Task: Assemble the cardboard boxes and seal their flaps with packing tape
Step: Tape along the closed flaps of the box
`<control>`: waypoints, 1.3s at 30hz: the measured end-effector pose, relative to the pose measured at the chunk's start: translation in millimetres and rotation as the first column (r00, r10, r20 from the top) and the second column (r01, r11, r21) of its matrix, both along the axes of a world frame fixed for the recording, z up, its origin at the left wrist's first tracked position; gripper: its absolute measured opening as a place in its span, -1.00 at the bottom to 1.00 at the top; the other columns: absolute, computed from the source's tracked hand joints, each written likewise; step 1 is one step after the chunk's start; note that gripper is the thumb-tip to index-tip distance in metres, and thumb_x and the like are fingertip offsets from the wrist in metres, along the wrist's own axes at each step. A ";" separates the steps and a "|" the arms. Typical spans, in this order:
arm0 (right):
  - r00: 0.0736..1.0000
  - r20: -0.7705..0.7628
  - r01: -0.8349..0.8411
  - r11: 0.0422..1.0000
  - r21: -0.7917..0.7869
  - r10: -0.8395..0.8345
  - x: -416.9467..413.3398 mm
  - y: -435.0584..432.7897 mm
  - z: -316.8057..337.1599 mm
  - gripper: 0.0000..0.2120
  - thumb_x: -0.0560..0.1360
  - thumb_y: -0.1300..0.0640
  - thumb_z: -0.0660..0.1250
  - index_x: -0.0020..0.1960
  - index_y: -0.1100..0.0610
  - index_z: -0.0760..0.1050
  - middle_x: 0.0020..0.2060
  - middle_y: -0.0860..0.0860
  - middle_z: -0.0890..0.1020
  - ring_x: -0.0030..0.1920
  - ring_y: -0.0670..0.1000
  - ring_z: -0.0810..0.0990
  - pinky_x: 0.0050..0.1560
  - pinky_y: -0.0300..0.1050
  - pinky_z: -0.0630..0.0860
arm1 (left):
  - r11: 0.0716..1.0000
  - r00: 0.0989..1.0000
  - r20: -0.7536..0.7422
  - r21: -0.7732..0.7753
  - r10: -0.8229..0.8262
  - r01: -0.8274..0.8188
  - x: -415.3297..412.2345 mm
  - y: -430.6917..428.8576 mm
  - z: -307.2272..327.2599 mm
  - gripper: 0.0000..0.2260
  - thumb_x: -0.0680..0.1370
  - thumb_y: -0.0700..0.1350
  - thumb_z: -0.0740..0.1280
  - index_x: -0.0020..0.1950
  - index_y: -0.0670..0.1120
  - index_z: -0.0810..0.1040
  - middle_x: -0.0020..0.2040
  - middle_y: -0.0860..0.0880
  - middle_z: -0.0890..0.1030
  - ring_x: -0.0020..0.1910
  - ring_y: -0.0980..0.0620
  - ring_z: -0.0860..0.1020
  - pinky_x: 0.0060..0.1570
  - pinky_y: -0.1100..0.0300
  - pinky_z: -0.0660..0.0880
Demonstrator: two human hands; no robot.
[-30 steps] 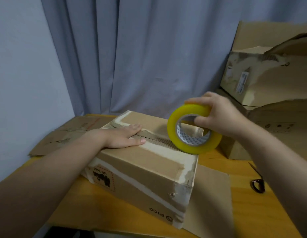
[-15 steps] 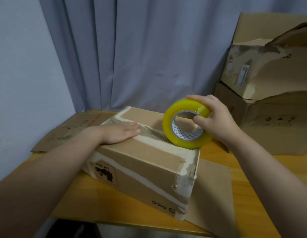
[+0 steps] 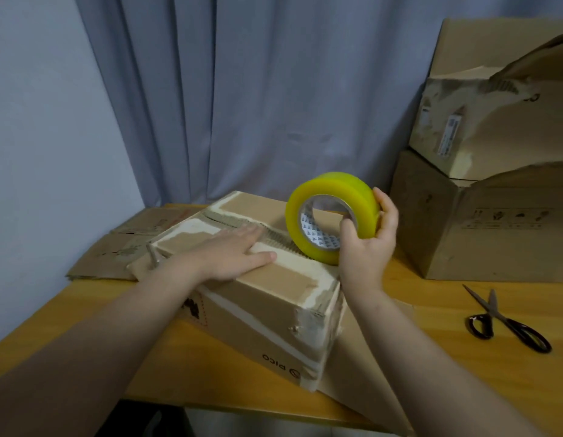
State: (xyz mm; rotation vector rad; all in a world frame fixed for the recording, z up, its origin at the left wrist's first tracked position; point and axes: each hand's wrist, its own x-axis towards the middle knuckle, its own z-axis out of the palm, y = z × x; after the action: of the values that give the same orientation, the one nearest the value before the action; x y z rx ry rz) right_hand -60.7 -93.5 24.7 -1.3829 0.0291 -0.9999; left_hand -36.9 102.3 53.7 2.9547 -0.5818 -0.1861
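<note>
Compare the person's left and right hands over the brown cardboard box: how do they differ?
Pose: the left hand lies flat, fingers straight; the right hand has its fingers curled. Load: the left hand holds nothing and presses on top of the brown cardboard box; the right hand grips the round yellow packing tape roll, stood on edge by the seam. Both are over that box's top.

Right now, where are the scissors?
In the head view, the scissors lie on the wooden table at the far right, in front of the stacked cardboard boxes.
</note>
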 end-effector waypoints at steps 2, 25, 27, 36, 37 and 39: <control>0.999 -0.036 -0.003 0.998 -0.065 0.000 6.3 4.1 -1.2 -0.45 0.39 0.18 0.33 0.26 -0.29 0.34 0.15 0.04 0.53 0.13 0.01 0.53 0.21 0.05 0.48 | 0.999 0.999 -0.042 0.044 -0.030 0.032 12.5 -1.3 2.2 -0.35 0.60 0.26 0.00 0.58 -0.03 -0.09 0.58 0.01 -0.08 0.54 0.09 -0.09 0.48 0.10 -0.13; 0.888 -0.426 -0.315 0.446 -0.838 -0.173 -43.7 -113.4 66.9 -0.55 0.42 0.17 0.39 0.24 -0.19 0.50 0.10 0.04 0.53 0.09 0.08 0.51 0.07 0.05 0.52 | 0.998 0.988 -0.139 0.024 -0.061 0.065 19.2 -11.7 5.9 -0.31 0.56 0.32 0.02 0.57 0.02 -0.08 0.57 0.09 -0.09 0.54 0.10 -0.06 0.47 0.13 -0.08; 0.898 -0.404 -0.293 0.450 -0.844 -0.172 -44.4 -107.8 59.3 -0.55 0.43 0.17 0.38 0.25 -0.20 0.48 0.03 0.03 0.51 0.04 0.09 0.50 0.03 0.11 0.52 | 0.998 0.992 -0.126 0.056 -0.018 0.026 18.8 -18.2 8.0 -0.29 0.55 0.34 0.01 0.57 0.00 -0.09 0.57 0.06 -0.10 0.54 0.08 -0.07 0.49 0.09 -0.07; 0.946 -0.289 -0.150 0.597 -0.788 -0.144 -53.5 -117.9 19.2 -0.50 0.39 0.25 0.40 0.25 -0.14 0.51 -0.07 0.00 0.50 -0.03 0.03 0.51 -0.06 -0.11 0.44 | 0.969 0.966 -0.101 0.046 -0.238 0.244 -27.3 -109.0 -1.4 -0.15 0.49 0.33 0.19 0.57 -0.02 -0.15 0.57 -0.05 -0.17 0.54 -0.06 -0.17 0.50 0.04 -0.10; 0.953 -0.275 -0.133 0.639 -0.758 -0.128 -58.4 -120.0 9.9 -0.48 0.38 0.26 0.40 0.25 -0.15 0.50 -0.07 -0.01 0.50 -0.04 0.01 0.51 -0.07 -0.16 0.42 | 0.968 0.967 -0.086 0.054 -0.240 0.245 -27.3 -108.0 -0.5 -0.20 0.52 0.21 0.24 0.57 -0.05 -0.13 0.57 -0.06 -0.16 0.54 -0.04 -0.16 0.50 0.07 -0.08; 0.965 -0.240 -0.084 0.733 -0.675 -0.110 -71.0 -122.6 -12.9 -0.48 0.37 0.24 0.38 0.24 -0.18 0.45 -0.07 -0.04 0.50 -0.08 -0.09 0.50 -0.10 -0.29 0.38 | 0.960 0.959 -0.072 0.050 -0.273 0.277 -30.1 -107.3 1.4 -0.26 0.54 0.06 0.24 0.57 -0.07 -0.10 0.57 -0.04 -0.13 0.54 -0.01 -0.13 0.49 0.13 -0.07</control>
State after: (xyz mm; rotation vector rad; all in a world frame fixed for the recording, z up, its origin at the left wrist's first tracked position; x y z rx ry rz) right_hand -131.7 -216.0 11.8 -2.2011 -0.1469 -0.8562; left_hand -67.0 -5.1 55.1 2.8979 -0.9943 -0.3291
